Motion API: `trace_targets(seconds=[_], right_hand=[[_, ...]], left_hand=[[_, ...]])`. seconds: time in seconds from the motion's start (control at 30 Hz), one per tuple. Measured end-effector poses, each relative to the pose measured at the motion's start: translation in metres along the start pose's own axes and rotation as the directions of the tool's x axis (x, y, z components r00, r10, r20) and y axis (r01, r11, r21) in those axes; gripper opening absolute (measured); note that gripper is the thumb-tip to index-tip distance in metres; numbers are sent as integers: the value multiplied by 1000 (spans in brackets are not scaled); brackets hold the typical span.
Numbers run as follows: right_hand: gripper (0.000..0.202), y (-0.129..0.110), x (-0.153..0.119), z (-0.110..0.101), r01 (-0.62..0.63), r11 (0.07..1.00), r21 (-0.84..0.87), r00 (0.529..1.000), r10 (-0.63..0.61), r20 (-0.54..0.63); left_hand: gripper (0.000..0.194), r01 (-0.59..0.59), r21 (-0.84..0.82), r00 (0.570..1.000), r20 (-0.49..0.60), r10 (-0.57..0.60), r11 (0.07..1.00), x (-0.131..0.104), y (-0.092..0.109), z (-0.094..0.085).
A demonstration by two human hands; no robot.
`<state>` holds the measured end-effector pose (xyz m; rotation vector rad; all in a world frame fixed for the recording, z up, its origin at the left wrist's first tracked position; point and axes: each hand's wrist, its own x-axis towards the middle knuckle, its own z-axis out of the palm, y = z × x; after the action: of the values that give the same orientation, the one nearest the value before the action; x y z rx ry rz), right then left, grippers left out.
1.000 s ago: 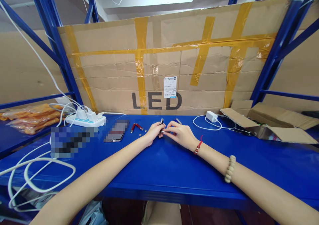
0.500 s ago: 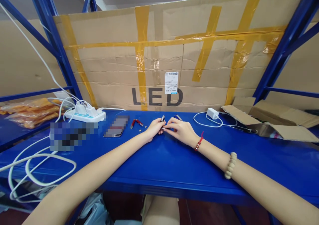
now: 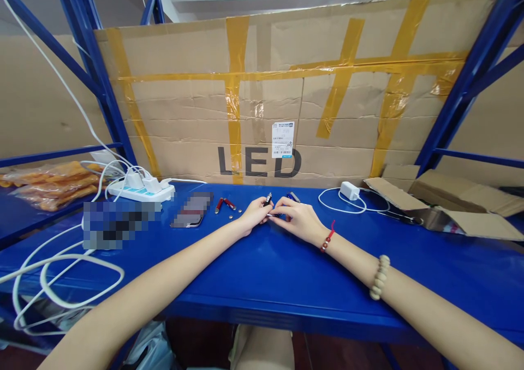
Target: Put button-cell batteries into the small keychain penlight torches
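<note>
My left hand (image 3: 257, 214) is closed around a small black cylinder (image 3: 267, 199) with a shiny end, which sticks up past the thumb. My right hand (image 3: 298, 217) meets it from the right, thumb and forefinger pinched on a thin, dark, pen-like piece (image 3: 275, 215) whose light tip points at the left fingers. Whether that tip touches the cylinder cannot be made out. Left of my left hand lie two short red tubes (image 3: 224, 204) and several small silver discs like button cells (image 3: 231, 217). Just behind my right hand rests a blue object (image 3: 293, 197), partly hidden.
On the blue shelf (image 3: 262, 282), a phone (image 3: 192, 210) and a white power strip (image 3: 141, 191) with looping cables lie at left. A white charger (image 3: 349, 190) with its cord and an opened cardboard box (image 3: 470, 220) are at right. A large cardboard sheet (image 3: 184, 113) stands behind.
The whole view has shifted slightly, with the scene sitting a little lower. Both hands keep nearly the same pose and hold.
</note>
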<state>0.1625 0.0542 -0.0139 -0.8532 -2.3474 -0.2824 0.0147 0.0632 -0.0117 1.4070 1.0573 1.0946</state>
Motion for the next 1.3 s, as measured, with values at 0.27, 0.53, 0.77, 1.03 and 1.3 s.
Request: trace_targets(seconds=[0.27,0.53,0.77,1.03,1.3], right_hand=[[20,-1,0,-1,-16,1000,-4,1000,16,8],[20,-2,0,-3,-23,1000,11,1000,22,12],[19,-3,1,-2,-27,1000,-5,1000,27,3],[19,-2,0,-2,-27,1000,4,1000,27,0],[18,-2,0,-1,-25,1000,11,1000,25,-4]], left_hand=[[8,24,-17,1000,4,-24,1000,1,0,0],[9,30,-41,1000,7,-29,999,0,1,0],[9,30,-30,1000,6,-30,999,0,2,0],[9,29,-12,1000,9,-29,1000,0,2,0],[8,24,-4,1000,17,-24,1000,0,1,-1]])
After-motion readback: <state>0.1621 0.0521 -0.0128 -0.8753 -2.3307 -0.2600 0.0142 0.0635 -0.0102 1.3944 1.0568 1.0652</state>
